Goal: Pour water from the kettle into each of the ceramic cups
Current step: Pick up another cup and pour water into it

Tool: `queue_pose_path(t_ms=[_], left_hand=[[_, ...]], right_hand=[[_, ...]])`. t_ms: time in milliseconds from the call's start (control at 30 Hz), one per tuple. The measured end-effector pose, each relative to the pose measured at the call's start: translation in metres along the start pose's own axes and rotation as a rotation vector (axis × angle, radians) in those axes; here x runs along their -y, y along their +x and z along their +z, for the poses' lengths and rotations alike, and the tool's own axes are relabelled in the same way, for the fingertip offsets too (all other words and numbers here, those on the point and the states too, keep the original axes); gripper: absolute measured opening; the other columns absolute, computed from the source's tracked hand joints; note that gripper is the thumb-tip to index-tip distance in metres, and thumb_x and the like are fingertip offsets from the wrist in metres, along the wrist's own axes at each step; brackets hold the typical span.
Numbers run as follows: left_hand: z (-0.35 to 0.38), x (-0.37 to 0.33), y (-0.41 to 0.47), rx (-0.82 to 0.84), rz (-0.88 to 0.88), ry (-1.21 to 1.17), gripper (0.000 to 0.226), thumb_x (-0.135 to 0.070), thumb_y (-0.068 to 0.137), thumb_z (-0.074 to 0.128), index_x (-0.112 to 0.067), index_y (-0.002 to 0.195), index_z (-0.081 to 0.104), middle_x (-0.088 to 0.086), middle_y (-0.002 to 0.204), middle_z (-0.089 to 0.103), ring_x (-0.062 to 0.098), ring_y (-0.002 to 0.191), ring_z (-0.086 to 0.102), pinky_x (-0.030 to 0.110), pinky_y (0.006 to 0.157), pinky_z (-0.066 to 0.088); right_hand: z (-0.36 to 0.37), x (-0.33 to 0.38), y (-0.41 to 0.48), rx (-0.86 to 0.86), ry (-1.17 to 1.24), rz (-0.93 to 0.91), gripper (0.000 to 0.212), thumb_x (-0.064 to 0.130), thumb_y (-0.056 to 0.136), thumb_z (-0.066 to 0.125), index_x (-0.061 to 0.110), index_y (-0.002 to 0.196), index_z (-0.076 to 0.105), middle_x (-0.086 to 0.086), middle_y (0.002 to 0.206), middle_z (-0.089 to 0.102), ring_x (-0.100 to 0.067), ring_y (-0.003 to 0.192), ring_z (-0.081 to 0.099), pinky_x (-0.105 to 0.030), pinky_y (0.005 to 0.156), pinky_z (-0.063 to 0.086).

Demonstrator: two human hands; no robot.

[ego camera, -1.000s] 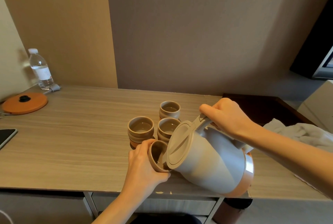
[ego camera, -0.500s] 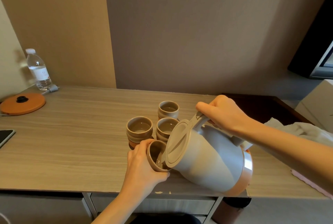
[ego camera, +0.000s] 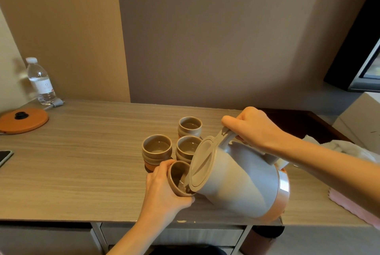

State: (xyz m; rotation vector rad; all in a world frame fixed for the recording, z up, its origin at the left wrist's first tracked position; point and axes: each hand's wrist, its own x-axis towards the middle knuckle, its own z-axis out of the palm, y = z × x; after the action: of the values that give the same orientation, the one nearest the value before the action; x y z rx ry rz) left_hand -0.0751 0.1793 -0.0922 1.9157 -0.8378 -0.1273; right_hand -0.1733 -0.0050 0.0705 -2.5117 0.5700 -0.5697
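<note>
On the desk (ego camera: 82, 162), toward five o'clock from its middle and near the front edge, the grey kettle (ego camera: 236, 182) is tipped steeply toward nine o'clock. Its lid is closed and its spout sits inside the mouth of the held cup (ego camera: 177, 176), where a thin glint of water shows. This cup is tilted toward three o'clock, its rim touching the kettle. The left hand (ego camera: 164, 191) grips it from nine o'clock, fingers curled round its wall. The right hand (ego camera: 253, 129) has its fingers wrapped round the kettle's handle at twelve o'clock of the body, thumb lying along the handle toward the lid.

The three other cups (ego camera: 157, 150) stand upright and close together, at eleven to twelve o'clock of the held cup.

Far off at nine to ten o'clock lie an orange kettle base (ego camera: 23, 120), a water bottle (ego camera: 41, 82) and a phone (ego camera: 5, 157) at the frame's edge. At three o'clock, beyond the right forearm, are a white cloth (ego camera: 349, 150) and a pink cloth (ego camera: 353, 207).
</note>
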Motion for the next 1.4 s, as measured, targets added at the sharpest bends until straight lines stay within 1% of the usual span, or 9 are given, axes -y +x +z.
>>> queue_pose_path(t_ms=[100, 267, 367, 600, 767, 900, 1067, 1233, 1400], left_hand=[[0.002, 0.002, 0.001, -0.006, 0.009, -0.012, 0.082, -0.032, 0.044, 0.094, -0.052, 0.102, 0.039, -0.027, 0.109, 0.047, 0.009, 0.114, 0.043, 0.018, 0.083, 0.041], [0.004, 0.005, 0.002, -0.001, 0.027, -0.022, 0.081, -0.039, 0.041, 0.093, -0.051, 0.104, 0.042, -0.024, 0.11, 0.052, 0.012, 0.113, 0.049, 0.031, 0.089, 0.051], [0.004, 0.006, 0.003, 0.003, 0.022, -0.028, 0.082, -0.042, 0.04, 0.091, -0.052, 0.104, 0.042, -0.022, 0.111, 0.054, 0.013, 0.113, 0.051, 0.034, 0.09, 0.053], [0.008, 0.011, 0.003, 0.013, 0.009, -0.039, 0.083, -0.045, 0.038, 0.089, -0.052, 0.105, 0.041, -0.02, 0.112, 0.055, 0.014, 0.114, 0.051, 0.034, 0.091, 0.052], [0.009, 0.011, 0.004, 0.007, 0.008, -0.031, 0.083, -0.039, 0.042, 0.093, -0.052, 0.104, 0.039, -0.021, 0.112, 0.054, 0.013, 0.114, 0.051, 0.03, 0.09, 0.051], [0.009, 0.012, 0.004, 0.013, 0.004, -0.034, 0.082, -0.04, 0.042, 0.092, -0.052, 0.105, 0.04, -0.021, 0.112, 0.055, 0.013, 0.114, 0.051, 0.031, 0.091, 0.052], [0.009, 0.014, 0.004, 0.013, 0.012, -0.038, 0.083, -0.042, 0.041, 0.091, -0.052, 0.106, 0.041, -0.022, 0.112, 0.054, 0.012, 0.113, 0.051, 0.029, 0.089, 0.052], [0.009, 0.014, 0.004, 0.013, 0.016, -0.046, 0.083, -0.043, 0.04, 0.09, -0.051, 0.107, 0.041, -0.021, 0.112, 0.055, 0.012, 0.114, 0.051, 0.032, 0.091, 0.052], [0.01, 0.015, 0.005, 0.009, 0.012, -0.053, 0.085, -0.045, 0.039, 0.09, -0.056, 0.106, 0.04, -0.025, 0.111, 0.053, 0.01, 0.113, 0.051, 0.028, 0.09, 0.051]], right_hand=[[-0.002, 0.002, 0.0, 0.001, -0.008, -0.01, 0.054, 0.035, 0.085, 0.055, 0.019, 0.035, 0.04, -0.002, 0.042, 0.038, -0.016, 0.043, 0.031, -0.032, 0.05, 0.036], [-0.003, -0.001, 0.002, 0.014, -0.02, -0.007, 0.052, 0.039, 0.085, 0.053, 0.017, 0.038, 0.043, -0.006, 0.045, 0.041, -0.018, 0.046, 0.035, -0.034, 0.052, 0.038], [-0.003, 0.0, 0.001, 0.016, -0.02, -0.009, 0.052, 0.039, 0.084, 0.053, 0.017, 0.039, 0.042, -0.006, 0.045, 0.04, -0.018, 0.046, 0.035, -0.035, 0.052, 0.037], [-0.002, 0.002, 0.0, 0.006, -0.053, -0.007, 0.052, 0.04, 0.085, 0.053, 0.017, 0.039, 0.042, -0.002, 0.044, 0.037, -0.015, 0.044, 0.032, -0.032, 0.05, 0.035], [-0.004, 0.003, 0.0, 0.008, -0.058, -0.007, 0.053, 0.039, 0.087, 0.053, 0.017, 0.039, 0.043, -0.002, 0.044, 0.037, -0.015, 0.045, 0.032, -0.03, 0.049, 0.034], [-0.003, 0.004, 0.0, 0.017, -0.065, -0.001, 0.053, 0.04, 0.086, 0.052, 0.017, 0.039, 0.044, -0.002, 0.044, 0.038, -0.015, 0.045, 0.033, -0.031, 0.049, 0.034], [-0.005, 0.009, -0.001, 0.014, -0.075, -0.009, 0.053, 0.038, 0.085, 0.053, 0.018, 0.038, 0.039, -0.003, 0.044, 0.035, -0.016, 0.045, 0.03, -0.031, 0.049, 0.031], [-0.005, 0.009, -0.001, 0.026, -0.083, -0.001, 0.052, 0.041, 0.083, 0.053, 0.017, 0.039, 0.04, -0.003, 0.045, 0.036, -0.016, 0.045, 0.03, -0.034, 0.05, 0.033], [-0.007, 0.012, -0.001, 0.029, -0.086, -0.002, 0.052, 0.04, 0.083, 0.053, 0.019, 0.038, 0.037, 0.0, 0.043, 0.034, -0.015, 0.044, 0.028, -0.033, 0.049, 0.032]])
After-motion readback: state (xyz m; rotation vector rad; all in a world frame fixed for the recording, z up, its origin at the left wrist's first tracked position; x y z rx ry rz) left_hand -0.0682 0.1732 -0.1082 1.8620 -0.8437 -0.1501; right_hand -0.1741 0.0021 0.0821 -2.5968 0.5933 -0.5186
